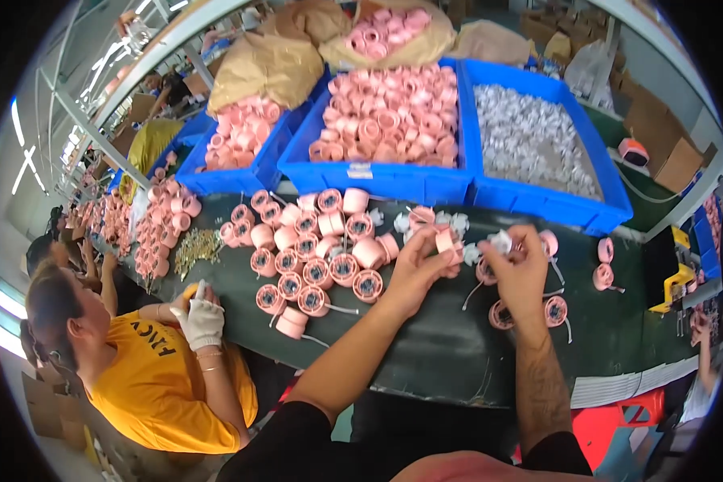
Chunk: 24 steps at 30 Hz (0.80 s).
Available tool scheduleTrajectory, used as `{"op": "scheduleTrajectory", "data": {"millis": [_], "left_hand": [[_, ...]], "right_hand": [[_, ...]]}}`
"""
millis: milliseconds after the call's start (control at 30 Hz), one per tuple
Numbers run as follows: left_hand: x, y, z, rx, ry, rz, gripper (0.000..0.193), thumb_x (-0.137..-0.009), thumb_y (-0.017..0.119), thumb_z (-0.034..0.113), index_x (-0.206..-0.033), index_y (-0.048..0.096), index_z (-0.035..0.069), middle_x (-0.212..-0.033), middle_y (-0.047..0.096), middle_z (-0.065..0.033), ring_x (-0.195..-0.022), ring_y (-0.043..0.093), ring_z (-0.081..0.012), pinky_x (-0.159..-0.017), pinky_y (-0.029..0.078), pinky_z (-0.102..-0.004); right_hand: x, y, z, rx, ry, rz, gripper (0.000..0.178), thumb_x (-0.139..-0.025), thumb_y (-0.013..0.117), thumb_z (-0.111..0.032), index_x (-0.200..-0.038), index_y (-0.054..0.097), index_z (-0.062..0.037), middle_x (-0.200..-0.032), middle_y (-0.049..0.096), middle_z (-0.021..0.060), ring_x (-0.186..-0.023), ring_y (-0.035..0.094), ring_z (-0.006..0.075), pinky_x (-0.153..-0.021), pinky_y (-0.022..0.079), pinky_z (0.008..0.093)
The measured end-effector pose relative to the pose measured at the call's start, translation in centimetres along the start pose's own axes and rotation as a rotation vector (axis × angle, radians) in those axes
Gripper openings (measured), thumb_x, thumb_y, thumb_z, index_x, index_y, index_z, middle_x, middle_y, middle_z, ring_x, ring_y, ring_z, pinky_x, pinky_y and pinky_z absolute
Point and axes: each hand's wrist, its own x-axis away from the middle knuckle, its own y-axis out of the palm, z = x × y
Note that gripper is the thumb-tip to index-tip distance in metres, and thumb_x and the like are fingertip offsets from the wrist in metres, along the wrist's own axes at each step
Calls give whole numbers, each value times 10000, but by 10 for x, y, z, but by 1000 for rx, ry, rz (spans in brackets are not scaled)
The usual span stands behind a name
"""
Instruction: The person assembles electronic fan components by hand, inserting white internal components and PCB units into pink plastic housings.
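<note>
My left hand (414, 271) pinches a pink round plastic housing (449, 243) between thumb and fingers. Close to its right, my right hand (524, 269) is closed on a small white plastic piece (500, 241). A small gap separates the two parts. Several loose white pieces (456, 222) lie on the dark green table (426, 353) just beyond my hands. Around and under my right hand lie pink housings with short grey cables, one of them (501, 316) nearer me. A heap of pink housings with dark insides (316, 273) sits left of my left hand.
Blue bins along the table's far side hold pink housings (394, 112) and white pieces (522, 132). At left, a co-worker in a yellow shirt (149, 377) wears a white glove, near small brass-coloured parts (198, 247). A yellow-and-black fixture (671, 269) stands at right.
</note>
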Motion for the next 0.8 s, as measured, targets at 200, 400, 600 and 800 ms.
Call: {"op": "scheduleTrajectory", "data": {"millis": [200, 400, 600, 800], "left_hand": [[7, -11, -8, -139, -25, -2, 425, -1018, 671, 150, -1401, 508, 62, -1347, 617, -118, -1104, 674, -208, -876, 570, -333], [7, -5, -2, -65, -42, 25, 639, -992, 674, 94, -1558, 389, 12, -1397, 600, -141, -1148, 658, -222, -911, 548, -349], [8, -3, -2, -503, 110, -17, 684, -935, 775, 226, -1488, 457, -20, -1448, 564, -216, -1263, 600, -264, -1065, 505, -419], [7, 3, -20, -580, 65, 54, 797, -912, 801, 354, -1506, 408, -1, -1457, 537, -270, -1306, 582, -314, -1096, 484, -432]], "right_hand": [[23, 10, 15, -248, 121, -171, 396, -901, 731, 79, -1235, 533, 1, -1187, 628, 99, -960, 728, 142, -737, 544, 211], [28, -1, 21, -331, 170, -106, 350, -944, 693, 50, -1248, 525, 5, -1240, 657, 116, -967, 740, 142, -758, 539, 198], [14, -3, 26, 37, -5, 2, 211, -888, 764, -43, -1078, 676, -21, -873, 735, 125, -731, 758, 213, -614, 583, 303], [14, -13, 27, 122, -109, -46, 156, -858, 693, -50, -1014, 681, -59, -828, 712, 123, -757, 691, 334, -691, 533, 427]]}}
